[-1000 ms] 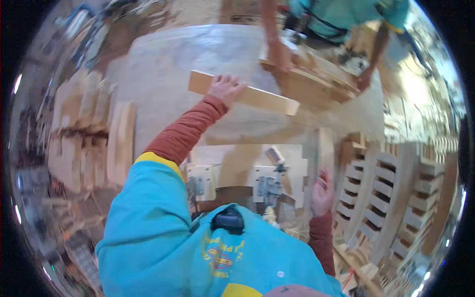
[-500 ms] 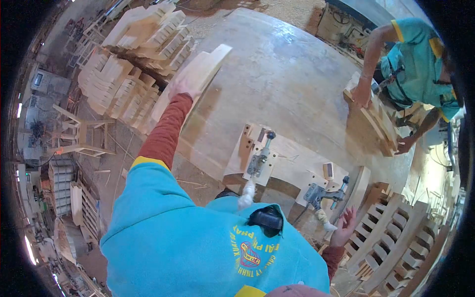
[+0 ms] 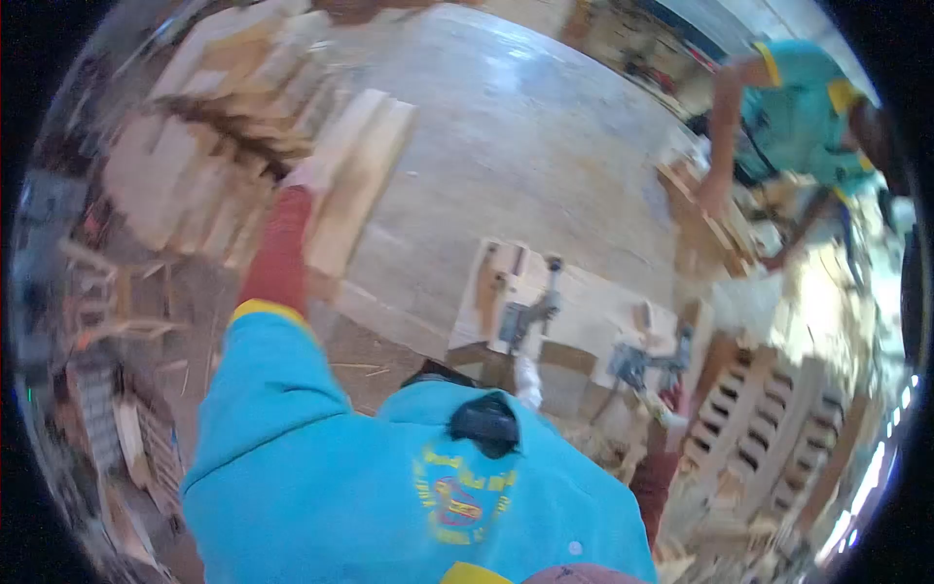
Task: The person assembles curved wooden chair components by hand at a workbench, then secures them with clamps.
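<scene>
Big table (image 3: 467, 156), pale boards (image 3: 366, 190) at its left side.
They look stiff, lightish; I'd grab mid-edge. Left hand (image 3: 310, 174) at the boards, right hand (image 3: 676, 401) by a clamp (image 3: 628, 366), well apart; blur, can't tell either grip.

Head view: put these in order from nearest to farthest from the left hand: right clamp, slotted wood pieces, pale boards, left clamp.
From the left hand:
1. Pale boards, right beside it.
2. Left clamp, on the jig near the middle.
3. Right clamp, on the jig's right part.
4. Slotted wood pieces, at the far right.
</scene>
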Demonstrator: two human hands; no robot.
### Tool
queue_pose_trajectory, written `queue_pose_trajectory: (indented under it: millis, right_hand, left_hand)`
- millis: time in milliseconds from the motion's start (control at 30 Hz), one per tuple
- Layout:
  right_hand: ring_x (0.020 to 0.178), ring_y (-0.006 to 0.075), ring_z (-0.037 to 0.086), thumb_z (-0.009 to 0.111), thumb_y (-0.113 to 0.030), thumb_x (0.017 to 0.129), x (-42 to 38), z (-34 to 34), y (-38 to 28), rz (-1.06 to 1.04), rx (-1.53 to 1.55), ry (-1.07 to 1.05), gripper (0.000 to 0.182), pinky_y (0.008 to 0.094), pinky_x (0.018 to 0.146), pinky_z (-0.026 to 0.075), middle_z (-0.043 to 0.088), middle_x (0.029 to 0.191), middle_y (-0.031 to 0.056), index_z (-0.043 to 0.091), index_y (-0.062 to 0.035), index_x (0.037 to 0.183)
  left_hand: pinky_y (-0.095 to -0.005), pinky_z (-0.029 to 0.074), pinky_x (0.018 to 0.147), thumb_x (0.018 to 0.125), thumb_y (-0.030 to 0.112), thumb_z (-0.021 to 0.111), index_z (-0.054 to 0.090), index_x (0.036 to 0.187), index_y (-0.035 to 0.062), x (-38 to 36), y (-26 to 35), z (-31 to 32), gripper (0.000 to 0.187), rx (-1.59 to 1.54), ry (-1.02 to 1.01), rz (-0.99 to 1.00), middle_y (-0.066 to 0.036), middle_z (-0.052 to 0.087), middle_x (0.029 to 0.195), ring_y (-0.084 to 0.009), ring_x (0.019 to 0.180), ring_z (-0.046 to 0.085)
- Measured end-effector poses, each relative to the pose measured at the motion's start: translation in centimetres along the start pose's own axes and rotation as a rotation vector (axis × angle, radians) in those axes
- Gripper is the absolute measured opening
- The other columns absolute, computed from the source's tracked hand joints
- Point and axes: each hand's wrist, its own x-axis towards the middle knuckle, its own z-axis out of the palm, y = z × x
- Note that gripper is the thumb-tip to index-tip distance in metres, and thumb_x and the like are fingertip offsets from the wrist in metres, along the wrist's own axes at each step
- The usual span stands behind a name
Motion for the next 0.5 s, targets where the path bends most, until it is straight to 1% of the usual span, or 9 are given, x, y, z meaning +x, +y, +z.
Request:
queue_pose_trajectory:
  millis: [67, 100, 167, 200, 233, 300, 367, 467, 500]
  right_hand:
    - [0.102, 0.0160, 0.048, 0.053, -0.004, 0.079, 0.8, -1.9, 2.2, 0.068, 0.329, -0.012, 0.053, 0.0274, 0.090, 0.039, 0.044, 0.125, 0.0106, 0.039, -0.0051, 0.131]
    - [0.104, 0.0171, 0.047, 0.051, 0.000, 0.079, -0.4, -0.7, -2.7, -0.051, -0.267, 0.046, 0.053, 0.0283, 0.090, 0.039, 0.043, 0.127, 0.0107, 0.039, -0.0037, 0.130]
    - [0.101, 0.0169, 0.049, 0.050, 0.002, 0.077, 0.6, -4.5, 3.5, 0.005, -0.075, 0.180, 0.056, 0.0266, 0.088, 0.041, 0.047, 0.121, 0.0102, 0.038, -0.0045, 0.131]
    - [0.101, 0.0163, 0.049, 0.051, 0.001, 0.076, 1.1, -6.0, 6.6, -0.005, -0.149, 0.239, 0.057, 0.0254, 0.086, 0.041, 0.048, 0.117, 0.0103, 0.038, -0.0049, 0.131]
    - [0.101, 0.0196, 0.051, 0.056, -0.004, 0.072, 1.9, -7.4, 8.8, 0.111, -0.344, 0.295, 0.059, 0.0284, 0.086, 0.042, 0.049, 0.117, 0.0129, 0.040, -0.0053, 0.129]
    - [0.106, 0.0277, 0.050, 0.062, -0.010, 0.068, 2.3, -8.7, 11.0, 0.164, -0.676, 0.337, 0.067, 0.0353, 0.090, 0.041, 0.048, 0.117, 0.0172, 0.037, -0.0065, 0.130]
    - [0.109, 0.0318, 0.047, 0.068, -0.016, 0.065, 3.8, -9.5, 15.7, 0.251, -0.758, 0.378, 0.075, 0.0382, 0.094, 0.038, 0.047, 0.119, 0.0190, 0.034, -0.0074, 0.131]
    - [0.113, 0.0338, 0.043, 0.073, -0.022, 0.062, 3.4, -8.5, 18.7, 0.338, -0.920, 0.404, 0.084, 0.0382, 0.097, 0.035, 0.045, 0.121, 0.0199, 0.030, -0.0087, 0.132]
    - [0.114, 0.0335, 0.042, 0.075, -0.024, 0.060, 3.3, -8.6, 18.9, 0.357, -0.961, 0.408, 0.085, 0.0377, 0.097, 0.035, 0.044, 0.121, 0.0197, 0.031, -0.0089, 0.132]
  left_hand:
    - [-0.0375, 0.043, 0.086, 0.064, 0.036, 0.069, 0.049, 0.117, 0.0128, 2.9, -3.4, 3.2, 0.062, 0.081, -0.061, 0.145, -0.014, 0.057, 0.103, -0.0268, 0.096, 0.054]
    - [-0.0370, 0.043, 0.086, 0.067, 0.034, 0.066, 0.050, 0.116, 0.0106, 4.8, -5.4, 4.8, 0.057, 0.113, -0.085, 0.226, -0.014, 0.056, 0.104, -0.0266, 0.096, 0.054]
    - [-0.0360, 0.043, 0.085, 0.073, 0.030, 0.062, 0.051, 0.114, 0.0061, 9.5, -8.1, 7.9, 0.049, 0.180, -0.120, 0.400, -0.015, 0.056, 0.106, -0.0262, 0.096, 0.053]
    - [-0.0355, 0.043, 0.085, 0.076, 0.028, 0.060, 0.051, 0.113, 0.0039, 11.2, -8.4, 8.7, 0.045, 0.204, -0.124, 0.483, -0.015, 0.055, 0.107, -0.0260, 0.096, 0.053]
    - [-0.0351, 0.043, 0.084, 0.079, 0.026, 0.058, 0.052, 0.112, 0.0017, 12.4, -7.6, 7.9, 0.041, 0.260, -0.106, 0.614, -0.015, 0.055, 0.108, -0.0258, 0.096, 0.053]
    - [-0.0363, 0.038, 0.091, 0.074, 0.036, 0.065, 0.040, 0.123, 0.0031, 10.0, -6.8, 6.9, 0.064, -0.168, -0.133, 0.435, -0.017, 0.049, 0.119, -0.0287, 0.108, 0.047]
    - [-0.0358, 0.035, 0.095, 0.070, 0.042, 0.070, 0.033, 0.129, 0.0041, 7.7, -6.3, 4.7, 0.080, -0.463, -0.141, 0.362, -0.018, 0.046, 0.123, -0.0289, 0.113, 0.044]
    - [-0.0345, 0.033, 0.096, 0.069, 0.040, 0.072, 0.032, 0.132, 0.0049, 2.8, 0.6, -1.2, 0.082, -0.037, -0.075, 0.102, -0.018, 0.046, 0.124, -0.0270, 0.114, 0.043]
    - [-0.0344, 0.033, 0.097, 0.070, 0.038, 0.071, 0.032, 0.132, 0.0048, 3.3, 1.3, -0.5, 0.081, -0.313, -0.037, 0.186, -0.018, 0.046, 0.124, -0.0268, 0.114, 0.043]
